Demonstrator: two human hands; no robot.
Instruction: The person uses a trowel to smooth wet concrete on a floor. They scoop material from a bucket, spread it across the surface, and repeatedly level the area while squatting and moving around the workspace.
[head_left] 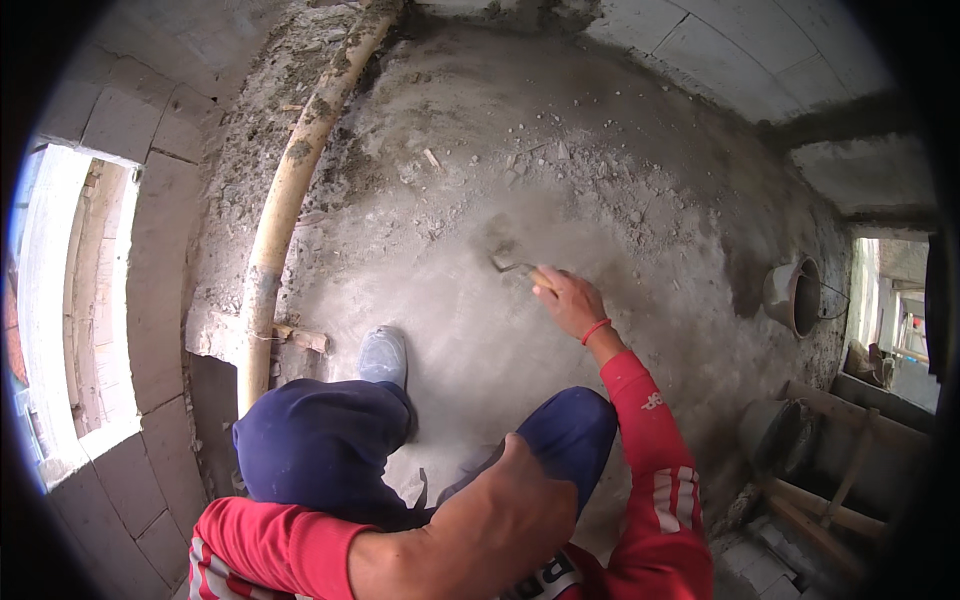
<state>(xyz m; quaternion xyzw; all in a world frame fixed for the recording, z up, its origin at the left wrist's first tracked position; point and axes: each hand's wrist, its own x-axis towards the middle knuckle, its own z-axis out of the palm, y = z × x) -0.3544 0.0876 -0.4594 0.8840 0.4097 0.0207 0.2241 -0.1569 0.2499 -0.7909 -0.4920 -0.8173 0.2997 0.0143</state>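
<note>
My right hand (572, 303) is closed around the wooden handle of a small trowel (517, 267). Its bent metal neck points left, and its blade is low at the dusty floor (430, 290), blurred by a haze of dust. Just beyond the trowel lies a scatter of grey rubble and crumbs (590, 175). My left arm is bent across my lap toward my right knee; my left hand (535, 475) shows only in part there, with its fingers hidden. I am crouching, with one dusty shoe (383, 357) on the floor.
A long mortar-stained pipe (285, 195) runs along the left, beside a block wall with a window opening (85, 310). At the right lie a round bucket-like container (793, 297) and, nearer, a darker one (775, 437) beside a wooden frame (850, 460). Block walls stand at the far right.
</note>
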